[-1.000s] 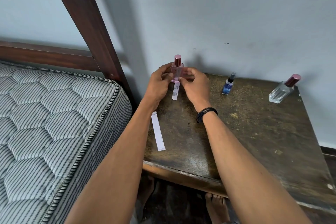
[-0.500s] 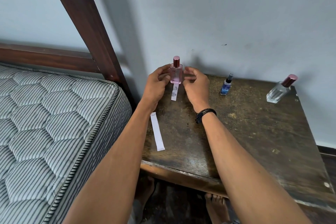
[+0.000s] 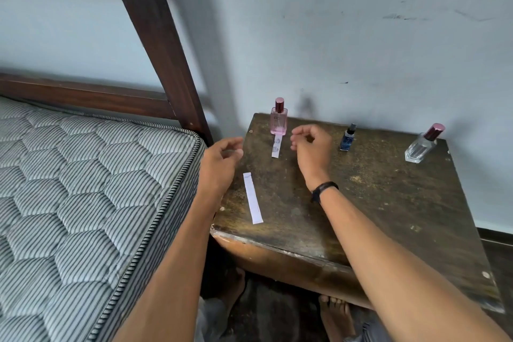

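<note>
A pink perfume bottle [image 3: 278, 119] is stood upright at the rear of a worn wooden desk [image 3: 374, 203]. A short paper strip [image 3: 276, 146] is laid just before that bottle, and a longer white strip [image 3: 253, 198] nearer the front. To the bottle's right a small blue bottle [image 3: 347, 139] is set, and farther right a clear bottle [image 3: 422, 144].

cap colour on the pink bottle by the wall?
Dark metallic red, on the pink bottle; head view shows it.
</note>
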Available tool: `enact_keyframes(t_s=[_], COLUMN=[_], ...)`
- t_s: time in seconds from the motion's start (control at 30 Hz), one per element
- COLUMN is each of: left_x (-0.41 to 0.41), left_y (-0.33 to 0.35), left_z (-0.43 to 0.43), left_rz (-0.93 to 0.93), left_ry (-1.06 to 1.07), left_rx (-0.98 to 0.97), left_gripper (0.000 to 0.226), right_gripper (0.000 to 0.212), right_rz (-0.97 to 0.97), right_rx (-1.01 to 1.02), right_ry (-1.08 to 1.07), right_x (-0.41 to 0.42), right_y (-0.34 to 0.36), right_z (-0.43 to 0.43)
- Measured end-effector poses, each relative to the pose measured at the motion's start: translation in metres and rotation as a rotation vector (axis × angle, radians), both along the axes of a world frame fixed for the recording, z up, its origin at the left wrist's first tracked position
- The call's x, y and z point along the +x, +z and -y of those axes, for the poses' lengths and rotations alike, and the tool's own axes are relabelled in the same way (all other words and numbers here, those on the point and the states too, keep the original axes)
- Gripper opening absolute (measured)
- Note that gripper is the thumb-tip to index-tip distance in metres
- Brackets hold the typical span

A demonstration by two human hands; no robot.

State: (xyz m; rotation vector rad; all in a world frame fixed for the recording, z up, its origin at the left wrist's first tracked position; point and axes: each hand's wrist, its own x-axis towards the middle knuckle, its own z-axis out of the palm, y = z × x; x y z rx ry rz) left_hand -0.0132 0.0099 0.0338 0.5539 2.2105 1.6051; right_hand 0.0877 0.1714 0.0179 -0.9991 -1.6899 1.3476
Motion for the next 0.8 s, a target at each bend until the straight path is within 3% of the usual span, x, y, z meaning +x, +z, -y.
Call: enact_keyframes(t_s=[0.2, 0.33, 0.67, 0.8], left_x=[-0.005, -0.006, 0.001, 0.000], left_y=[-0.007, -0.010, 0.002, 0.001], left_z=[0.018, 0.011, -0.009, -0.008], left_rz=[-0.179, -0.269, -0.424, -0.387], left_ry=[-0.183, -0.332, -0.363, -0.355], left_rx=[-0.285, -0.474, -0.704, -0.705], left_gripper=[0.030, 0.035, 0.024, 0.022], right_gripper=[0.020, 0.014, 0.028, 0.030], right_rz=[0.352, 0.524, 0.550, 0.569], right_rx=[0.050, 0.207, 0.394, 0.425], right_ry=[0.408, 0.471, 0.685, 0.725], right_x=[0.048, 0.066, 0.061, 0.062], right_y=[0.013, 0.010, 0.004, -0.004], right_z=[0.055, 0.082, 0.073, 0.074])
